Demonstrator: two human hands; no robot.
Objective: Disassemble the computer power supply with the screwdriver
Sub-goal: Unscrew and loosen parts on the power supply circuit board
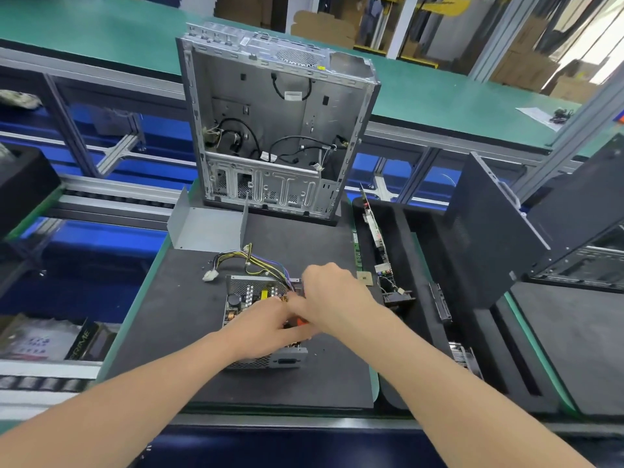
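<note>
Two hands meet over the open grey perforated-metal power supply [250,292], which sits near the middle of a black foam mat [175,349] on the green-edged bench [135,298]. Bare mat lies left of the power supply and in front of it, up to the mat's near edge. A narrower strip shows to its right before the mat ends. Behind the power supply a folded grey sheet-metal cover [206,228] stands open side up. Behind that a stripped silver computer case [277,130] stands upright with loose black cables inside. A bundle of yellow, black and purple wires [236,258] runs from the power supply's far side to a white plug [210,275] lying on the mat, left and rear of it.

Inside the power supply: a round black capacitor and a yellow part among pale heat-sink fins. Right of the power supply a black foam tray [418,251] holds green circuit boards [373,228] standing on edge. Beyond it leans a dark case side panel [489,238].

Left hand [266,327] lies over the power supply's near half, fingers bent towards the right hand; cannot tell whether it grips anything. Right hand [332,298] arches over the right rim, fingers curled down round an orange-handled screwdriver [301,321]. Only a scrap of handle shows between the hands, and the tip is hidden.
</note>
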